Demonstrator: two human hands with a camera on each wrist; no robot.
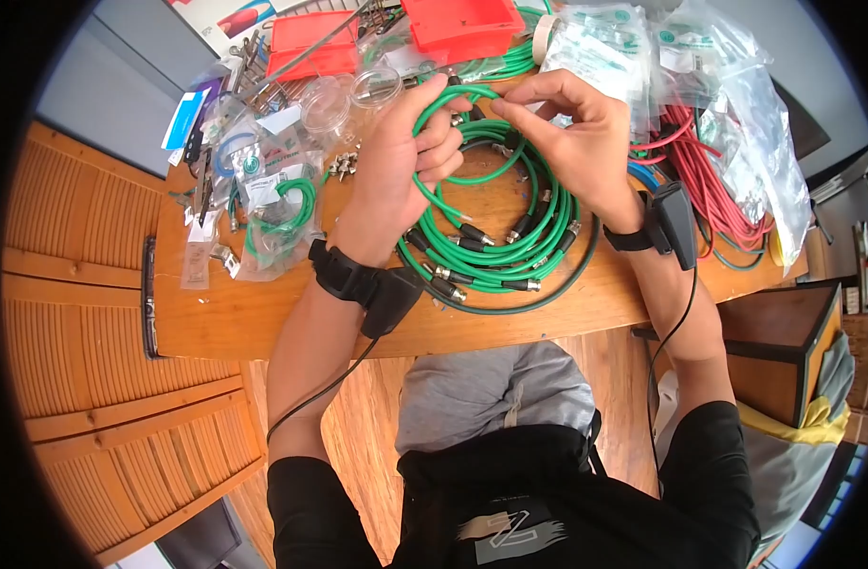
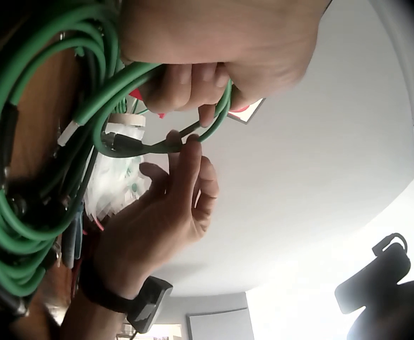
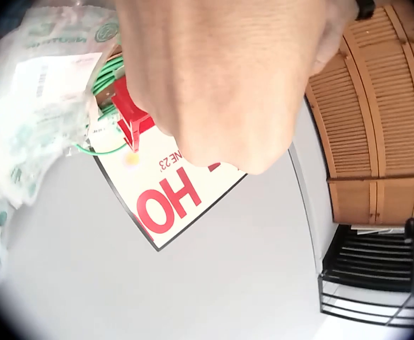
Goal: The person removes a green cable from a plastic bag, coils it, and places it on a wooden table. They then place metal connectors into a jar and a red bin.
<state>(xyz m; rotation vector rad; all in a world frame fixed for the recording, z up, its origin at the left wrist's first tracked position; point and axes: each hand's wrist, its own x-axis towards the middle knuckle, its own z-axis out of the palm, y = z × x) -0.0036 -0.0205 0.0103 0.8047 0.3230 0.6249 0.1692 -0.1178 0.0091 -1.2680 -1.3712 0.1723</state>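
My left hand [image 1: 396, 156] grips a length of green cable [image 1: 432, 112] in its curled fingers above the table. The cable arcs over to my right hand [image 1: 581, 133], whose thumb and forefinger pinch it. Below both hands lies a large coil of green cables [image 1: 559, 194] with black-booted silver connectors [image 1: 522, 284]. In the left wrist view, a cut cable end [image 2: 69, 133] with a pale tip hangs below the left fingers, and a black connector boot [image 2: 125, 144] sits near the pinched stretch. The back of my right hand hides its fingertips in the right wrist view.
Small metal parts [image 1: 344, 166] and clear round tubs [image 1: 326, 106] lie left of the coil. Bagged green cable [image 1: 287, 213] is farther left. Red bins [image 1: 462, 27] stand at the back. Plastic bags [image 1: 600, 52] and red cables [image 1: 713, 194] cover the right side.
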